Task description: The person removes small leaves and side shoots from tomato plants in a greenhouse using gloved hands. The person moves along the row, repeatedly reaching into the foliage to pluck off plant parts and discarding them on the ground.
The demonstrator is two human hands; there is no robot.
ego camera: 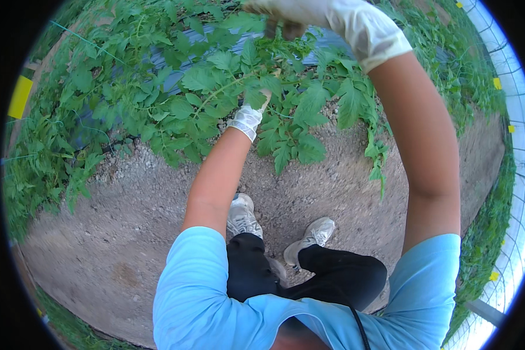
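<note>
My left hand [256, 109] wears a thin white glove and reaches in among the tomato plants [227, 83]. Leaves cover most of its fingers, so its grip is hidden. A green stem [221, 89] slants across the foliage just left of it. At the top edge of the view, my right hand [293, 15] is raised above the plants, partly blurred and cut off by the frame. Its whitish glove is stained dark at the fingers, and whether they hold anything is unclear. Silvery mulch film [328, 41] shows between the leaves beneath that hand.
Thin green twine [87, 41] runs through the row at left. Yellow cards [20, 97] hang at both sides. Bare soil [157, 245] lies under my shoes [317, 232]. A leafy shoot [376, 153] droops over the path. Netted white sheeting [523, 144] curves along the right.
</note>
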